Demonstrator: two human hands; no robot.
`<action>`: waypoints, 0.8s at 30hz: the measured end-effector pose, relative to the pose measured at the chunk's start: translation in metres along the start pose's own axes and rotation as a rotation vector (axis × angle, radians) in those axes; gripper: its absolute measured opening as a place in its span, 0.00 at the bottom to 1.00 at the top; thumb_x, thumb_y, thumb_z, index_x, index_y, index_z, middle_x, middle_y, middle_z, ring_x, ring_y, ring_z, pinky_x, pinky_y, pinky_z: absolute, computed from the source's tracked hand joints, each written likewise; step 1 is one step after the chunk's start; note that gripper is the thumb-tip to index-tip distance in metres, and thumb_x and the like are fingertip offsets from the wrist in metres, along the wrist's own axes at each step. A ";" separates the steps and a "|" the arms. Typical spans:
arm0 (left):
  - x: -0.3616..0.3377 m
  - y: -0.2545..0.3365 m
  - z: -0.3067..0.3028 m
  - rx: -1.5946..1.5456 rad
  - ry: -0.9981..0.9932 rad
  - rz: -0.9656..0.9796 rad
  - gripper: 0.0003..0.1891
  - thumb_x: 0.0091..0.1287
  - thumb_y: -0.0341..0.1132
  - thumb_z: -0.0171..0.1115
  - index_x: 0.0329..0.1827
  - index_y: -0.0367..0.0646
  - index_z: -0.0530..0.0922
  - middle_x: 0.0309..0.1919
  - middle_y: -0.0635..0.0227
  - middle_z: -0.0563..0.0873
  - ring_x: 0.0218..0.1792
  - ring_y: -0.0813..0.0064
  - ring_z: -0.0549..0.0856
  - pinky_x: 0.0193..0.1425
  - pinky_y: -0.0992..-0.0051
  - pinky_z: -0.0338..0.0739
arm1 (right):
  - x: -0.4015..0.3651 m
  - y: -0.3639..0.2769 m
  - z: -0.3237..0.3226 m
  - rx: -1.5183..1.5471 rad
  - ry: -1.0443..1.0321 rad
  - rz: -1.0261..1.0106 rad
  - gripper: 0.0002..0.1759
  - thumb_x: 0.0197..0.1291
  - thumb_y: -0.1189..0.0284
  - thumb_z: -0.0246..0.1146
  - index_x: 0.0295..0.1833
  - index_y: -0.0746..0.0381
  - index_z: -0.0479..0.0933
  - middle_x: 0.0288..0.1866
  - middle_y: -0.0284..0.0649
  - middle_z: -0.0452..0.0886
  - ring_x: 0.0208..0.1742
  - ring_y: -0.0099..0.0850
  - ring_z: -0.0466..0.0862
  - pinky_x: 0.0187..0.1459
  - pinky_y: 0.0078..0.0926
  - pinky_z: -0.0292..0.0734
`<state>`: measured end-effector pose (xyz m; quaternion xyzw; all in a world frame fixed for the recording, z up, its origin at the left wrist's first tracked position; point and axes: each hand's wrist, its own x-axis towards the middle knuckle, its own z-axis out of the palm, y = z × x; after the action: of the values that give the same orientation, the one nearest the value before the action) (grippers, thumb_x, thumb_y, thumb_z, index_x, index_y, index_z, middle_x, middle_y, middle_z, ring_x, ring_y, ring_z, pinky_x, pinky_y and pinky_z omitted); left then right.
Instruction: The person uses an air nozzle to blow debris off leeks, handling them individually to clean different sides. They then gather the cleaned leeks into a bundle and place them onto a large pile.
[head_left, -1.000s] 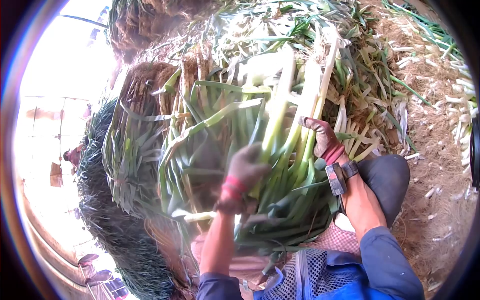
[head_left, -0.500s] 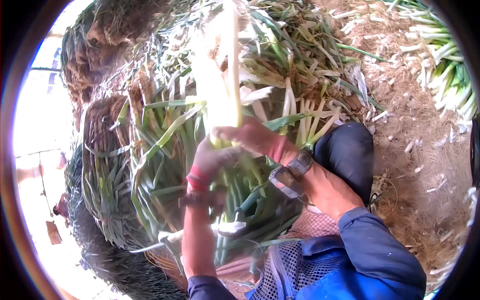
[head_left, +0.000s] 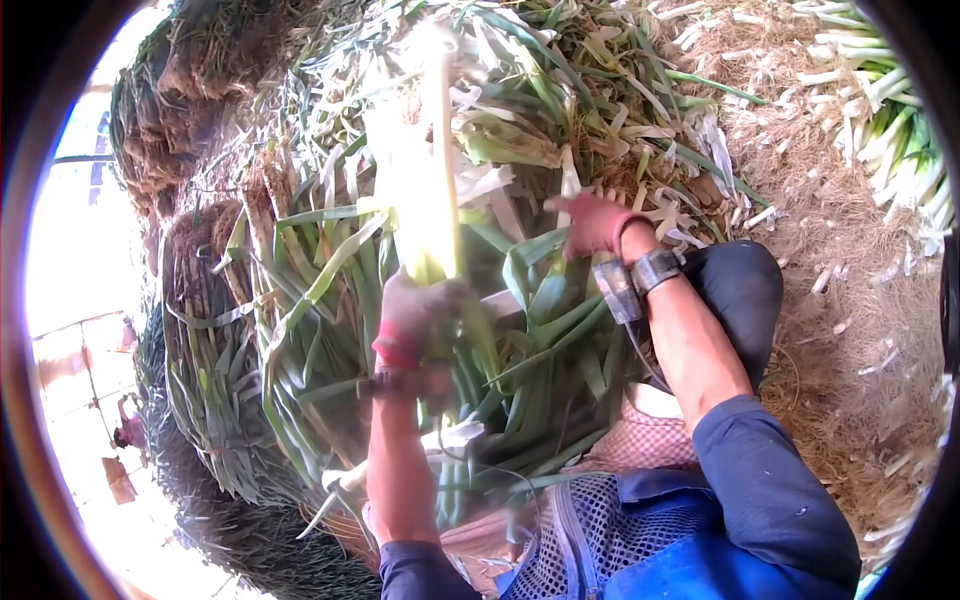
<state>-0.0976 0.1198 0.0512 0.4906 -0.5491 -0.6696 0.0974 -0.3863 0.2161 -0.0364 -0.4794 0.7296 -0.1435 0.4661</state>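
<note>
My left hand (head_left: 415,320), in a grey glove with a red cuff, grips a bunch of leeks (head_left: 420,190) by the pale stalks, with white shanks pointing up and green leaves hanging over my lap. My right hand (head_left: 592,222), in a red-cuffed glove with a watch on the wrist, reaches into the loose leek pile (head_left: 540,120) beyond my knee and touches a white stalk there. Whether its fingers have closed on a stalk is hidden by leaves.
Tied leek bundles (head_left: 215,330) with earthy roots are stacked at the left. Straw-covered ground (head_left: 850,300) with trimmings lies at the right, and more leeks (head_left: 895,120) lie at the far right. People (head_left: 125,435) stand far off at the left edge.
My right hand left the bunch in my left hand and moved right to the loose pile. My left hand kept hold of the bunch, which stays upright.
</note>
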 end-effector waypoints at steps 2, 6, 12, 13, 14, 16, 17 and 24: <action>0.002 0.002 -0.001 -0.002 0.072 -0.009 0.17 0.62 0.26 0.75 0.52 0.29 0.83 0.35 0.60 0.90 0.31 0.68 0.90 0.37 0.69 0.87 | 0.021 0.042 0.045 -0.206 0.024 -0.141 0.36 0.52 0.68 0.77 0.71 0.53 0.82 0.60 0.52 0.88 0.60 0.49 0.89 0.62 0.45 0.84; 0.001 0.000 -0.007 -0.050 0.028 -0.001 0.19 0.61 0.27 0.76 0.53 0.30 0.83 0.36 0.58 0.91 0.33 0.66 0.91 0.39 0.67 0.88 | 0.021 0.022 0.006 -0.048 0.511 0.054 0.14 0.62 0.70 0.67 0.54 0.56 0.89 0.53 0.51 0.90 0.57 0.52 0.89 0.62 0.45 0.84; -0.004 -0.005 -0.019 0.049 0.072 -0.022 0.12 0.63 0.31 0.73 0.47 0.34 0.87 0.38 0.66 0.92 0.36 0.77 0.89 0.43 0.74 0.86 | 0.030 0.051 -0.089 0.414 1.123 0.163 0.30 0.61 0.58 0.72 0.63 0.66 0.83 0.47 0.53 0.91 0.49 0.52 0.91 0.53 0.48 0.86; -0.004 -0.006 -0.021 0.047 0.072 -0.018 0.12 0.63 0.31 0.73 0.47 0.34 0.87 0.38 0.66 0.92 0.36 0.77 0.89 0.43 0.74 0.86 | 0.038 0.062 -0.068 0.294 1.051 0.297 0.30 0.63 0.54 0.71 0.61 0.68 0.82 0.51 0.58 0.89 0.51 0.52 0.91 0.53 0.47 0.86; -0.002 -0.008 -0.023 0.052 0.076 -0.008 0.12 0.62 0.31 0.74 0.46 0.34 0.87 0.38 0.66 0.92 0.37 0.77 0.89 0.43 0.74 0.86 | 0.036 0.066 -0.049 0.173 0.975 0.427 0.31 0.66 0.51 0.70 0.58 0.70 0.82 0.55 0.62 0.87 0.53 0.53 0.90 0.53 0.47 0.86; 0.000 -0.008 -0.024 0.058 0.086 -0.002 0.12 0.62 0.31 0.75 0.45 0.34 0.87 0.38 0.66 0.92 0.37 0.77 0.90 0.43 0.75 0.86 | 0.015 0.047 -0.013 0.255 0.472 0.423 0.34 0.68 0.46 0.66 0.57 0.70 0.82 0.61 0.66 0.85 0.63 0.63 0.85 0.63 0.51 0.81; -0.002 -0.007 -0.022 -0.004 0.062 -0.016 0.12 0.61 0.31 0.76 0.45 0.34 0.87 0.37 0.67 0.92 0.37 0.77 0.90 0.43 0.74 0.86 | 0.058 0.094 0.050 -0.090 0.422 0.240 0.33 0.72 0.45 0.61 0.56 0.68 0.83 0.54 0.65 0.87 0.57 0.62 0.87 0.59 0.50 0.83; 0.002 -0.022 -0.034 -0.024 0.092 0.085 0.15 0.62 0.32 0.77 0.49 0.33 0.87 0.36 0.64 0.93 0.36 0.74 0.91 0.43 0.74 0.86 | 0.035 0.030 0.072 1.528 0.264 0.012 0.11 0.66 0.70 0.68 0.47 0.65 0.87 0.36 0.44 0.89 0.36 0.35 0.90 0.43 0.32 0.87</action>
<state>-0.0636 0.1050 0.0343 0.4958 -0.5562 -0.6483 0.1567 -0.3484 0.2187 -0.1128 0.0001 0.4803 -0.6604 0.5772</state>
